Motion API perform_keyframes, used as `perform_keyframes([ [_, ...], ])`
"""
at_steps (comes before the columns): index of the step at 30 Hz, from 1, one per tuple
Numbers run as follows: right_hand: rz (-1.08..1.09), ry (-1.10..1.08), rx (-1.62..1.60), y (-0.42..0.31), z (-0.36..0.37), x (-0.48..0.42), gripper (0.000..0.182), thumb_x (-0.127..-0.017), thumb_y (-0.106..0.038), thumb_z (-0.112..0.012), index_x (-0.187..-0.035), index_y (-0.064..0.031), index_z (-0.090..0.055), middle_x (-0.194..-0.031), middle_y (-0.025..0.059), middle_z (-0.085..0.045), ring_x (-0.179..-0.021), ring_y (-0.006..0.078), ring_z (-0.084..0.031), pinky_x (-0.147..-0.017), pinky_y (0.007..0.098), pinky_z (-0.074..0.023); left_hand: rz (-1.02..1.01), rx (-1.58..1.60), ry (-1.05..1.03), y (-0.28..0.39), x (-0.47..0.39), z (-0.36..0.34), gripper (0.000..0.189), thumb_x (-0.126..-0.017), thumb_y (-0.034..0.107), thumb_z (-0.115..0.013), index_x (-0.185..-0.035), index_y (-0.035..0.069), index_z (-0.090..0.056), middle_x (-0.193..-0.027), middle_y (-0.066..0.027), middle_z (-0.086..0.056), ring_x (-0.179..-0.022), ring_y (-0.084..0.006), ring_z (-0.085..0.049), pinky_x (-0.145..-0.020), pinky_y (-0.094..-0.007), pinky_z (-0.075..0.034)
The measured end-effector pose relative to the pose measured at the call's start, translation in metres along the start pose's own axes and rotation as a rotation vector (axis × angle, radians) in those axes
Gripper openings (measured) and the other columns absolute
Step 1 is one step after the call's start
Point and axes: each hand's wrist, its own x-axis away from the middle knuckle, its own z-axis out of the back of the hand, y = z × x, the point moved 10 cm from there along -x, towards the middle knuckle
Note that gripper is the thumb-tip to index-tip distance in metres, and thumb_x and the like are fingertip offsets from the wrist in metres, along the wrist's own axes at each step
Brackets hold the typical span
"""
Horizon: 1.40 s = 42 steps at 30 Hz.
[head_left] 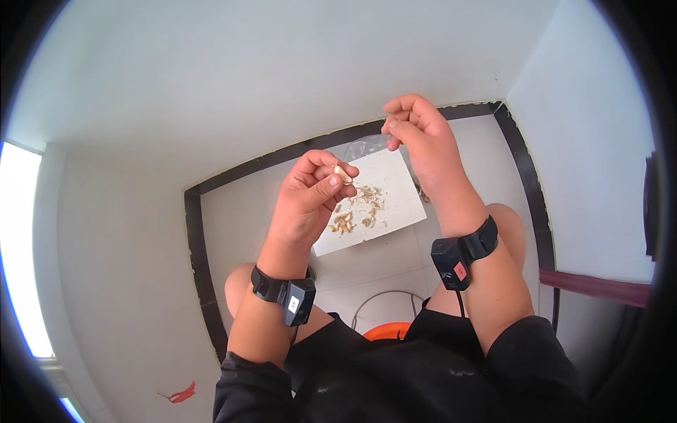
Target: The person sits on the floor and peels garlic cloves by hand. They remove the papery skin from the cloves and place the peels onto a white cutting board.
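My left hand (312,187) pinches a garlic clove (342,174) between thumb and fingers, held above the white board (407,201). The clove is pale, with a thin strand of skin at its upper end. Up and to the right, my right hand (412,124) is raised, its fingers loosely curled and somewhat apart; I see nothing held in it. On the board lie a small heap of garlic cloves (344,224) and a scatter of dry garlic skins (373,196). My left hand hides part of the board's left side.
A clear plastic bag (365,147) lies behind the board, by the dark baseboard (317,143). Some debris (423,194) shows past the board's right edge. An orange rounded object (389,331) sits between my legs, near a cable (373,297). White walls (264,79) enclose the tiled floor.
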Motion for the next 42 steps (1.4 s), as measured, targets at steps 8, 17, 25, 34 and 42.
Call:
perform_keyframes([
  [8,0.407,-0.289,0.357,-0.018,-0.053,0.042,0.022,-0.085,0.001,-0.064,-0.106,-0.0047,-0.065,-0.095,0.0059,-0.065,-0.072,0.0188,-0.060,-0.065,0.0304,-0.0504,0.019,0.251,0.094,-0.021,0.008,0.020,0.015,-0.101,0.011,-0.066,-0.116,0.008,-0.065,-0.108,-0.0081,-0.073,-0.090,-0.0157,-0.068,-0.091,-0.0351,-0.056],
  [17,0.300,-0.254,0.326,0.002,-0.057,0.034,0.019,-0.091,-0.005,-0.070,-0.108,-0.0049,-0.063,-0.093,0.0053,-0.065,-0.072,0.0159,-0.058,-0.065,0.0292,-0.0493,0.019,0.199,0.085,-0.016,-0.003,0.017,0.012,-0.099,0.009,-0.069,-0.110,0.006,-0.065,-0.107,-0.0075,-0.074,-0.093,-0.0162,-0.068,-0.092,-0.0353,-0.055],
  [25,0.018,-0.300,0.090,0.025,-0.044,0.032,0.045,-0.111,-0.036,-0.045,-0.089,-0.0007,-0.061,-0.074,0.0047,-0.055,-0.068,0.0137,-0.049,-0.060,0.0304,-0.0410,-0.213,-0.300,0.201,0.017,0.001,-0.001,0.018,-0.090,-0.003,-0.077,-0.103,0.002,-0.066,-0.112,-0.0126,-0.073,-0.097,-0.0182,-0.070,-0.086,-0.0328,-0.058],
  [34,-0.079,-0.273,0.194,0.021,-0.055,0.030,0.042,-0.110,-0.028,-0.047,-0.087,0.0023,-0.065,-0.065,0.0091,-0.055,-0.060,0.0212,-0.051,-0.057,0.0353,-0.0421,-0.360,-0.608,0.182,0.027,0.004,-0.014,0.020,-0.087,-0.002,-0.078,-0.102,0.002,-0.066,-0.100,-0.0084,-0.070,-0.090,-0.0190,-0.068,-0.080,-0.0339,-0.057],
  [42,0.093,-0.206,0.362,0.011,-0.050,0.030,0.038,-0.107,-0.022,-0.051,-0.080,0.0004,-0.064,-0.060,0.0148,-0.056,-0.055,0.0322,-0.053,-0.053,0.0408,-0.0420,-0.547,-1.284,0.102,0.040,0.007,-0.038,0.012,-0.090,0.010,-0.073,-0.095,0.001,-0.066,-0.085,-0.0110,-0.065,-0.079,-0.0281,-0.061,-0.070,-0.0364,-0.050],
])
